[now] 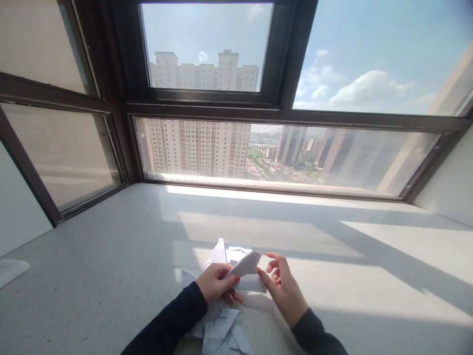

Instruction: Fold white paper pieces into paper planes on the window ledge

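Note:
My left hand (216, 283) pinches a folded piece of white paper (246, 266) by its near corner and lifts it just above the stone sill (111, 256). My right hand (283, 288) is beside the paper's right edge, fingers curled and apart, thumb tip close to the sheet and holding nothing that I can see. Under and around both hands lie several folded white paper pieces (221, 328), some tucked beneath my left wrist, others showing behind the held sheet (231, 251). Both forearms wear dark sleeves.
The wide speckled sill runs up to a dark-framed bay window (281, 111) with tall buildings outside. A white flat object (11, 271) pokes in at the left edge. White walls flank the sill on both sides. Sunlight falls across the right half.

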A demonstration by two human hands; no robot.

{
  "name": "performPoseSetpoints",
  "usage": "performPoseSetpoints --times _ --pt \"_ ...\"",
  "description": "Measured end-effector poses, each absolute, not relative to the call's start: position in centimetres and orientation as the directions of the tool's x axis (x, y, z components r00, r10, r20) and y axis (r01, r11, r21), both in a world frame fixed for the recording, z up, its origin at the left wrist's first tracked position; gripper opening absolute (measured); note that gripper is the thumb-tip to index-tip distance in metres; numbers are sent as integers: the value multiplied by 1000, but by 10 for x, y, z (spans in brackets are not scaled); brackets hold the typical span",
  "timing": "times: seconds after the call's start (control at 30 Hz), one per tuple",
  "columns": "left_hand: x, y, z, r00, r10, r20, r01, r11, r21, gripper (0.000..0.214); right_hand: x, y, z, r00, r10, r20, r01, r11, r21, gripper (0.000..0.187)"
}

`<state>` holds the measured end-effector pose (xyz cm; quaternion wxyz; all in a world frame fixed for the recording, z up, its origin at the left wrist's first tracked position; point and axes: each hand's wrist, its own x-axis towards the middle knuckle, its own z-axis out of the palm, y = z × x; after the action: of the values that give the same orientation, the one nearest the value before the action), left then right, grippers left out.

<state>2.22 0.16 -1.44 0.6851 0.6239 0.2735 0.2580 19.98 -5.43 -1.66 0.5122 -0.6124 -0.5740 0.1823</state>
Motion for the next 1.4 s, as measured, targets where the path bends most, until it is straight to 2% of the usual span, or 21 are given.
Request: performPoseSetpoints --times 0.1,0.2,0.27,0.47,0.53,0.6,0.77,0.9,1.17,1.3,1.4 --pt "24 -3 -12 692 722 5 7 -14 1000 40 199 -53 -16 265 926 270 461 125 -879 41" --pt "24 -8 -6 665 737 124 37 -198 979 33 195 -56 -9 95 981 171 358 127 -925 33" --pt "23 -10 -3 662 721 203 49 -312 949 30 192 -59 -4 9 982 189 306 177 -935 31" --pt "21 -15 6 698 633 335 124 -568 814 27 190 -63 5 -11 957 290 325 278 -904 22" --pt "20 -15 7 686 617 386 162 -647 745 25 189 -63 4 5 954 301 332 282 -900 22" --pt "19 -13 8 630 623 464 203 -708 676 22 190 -63 2 91 954 284 295 247 -923 24" --pt "14 -2 7 422 693 585 321 -718 618 22 199 -56 -4 383 905 184 113 152 -982 36" --pt "13 2 0 420 701 576 428 -713 556 21 203 -52 -4 526 831 183 91 159 -983 37" --pt "19 -6 -13 619 591 517 489 -805 336 27 200 -54 -2 475 863 172 113 134 -985 40" --pt "20 -1 -20 644 592 485 505 -805 311 37 202 -54 -2 446 883 149 110 111 -988 40" --pt "20 3 -21 615 573 541 474 -818 326 43 201 -54 -2 491 853 179 121 137 -983 39"
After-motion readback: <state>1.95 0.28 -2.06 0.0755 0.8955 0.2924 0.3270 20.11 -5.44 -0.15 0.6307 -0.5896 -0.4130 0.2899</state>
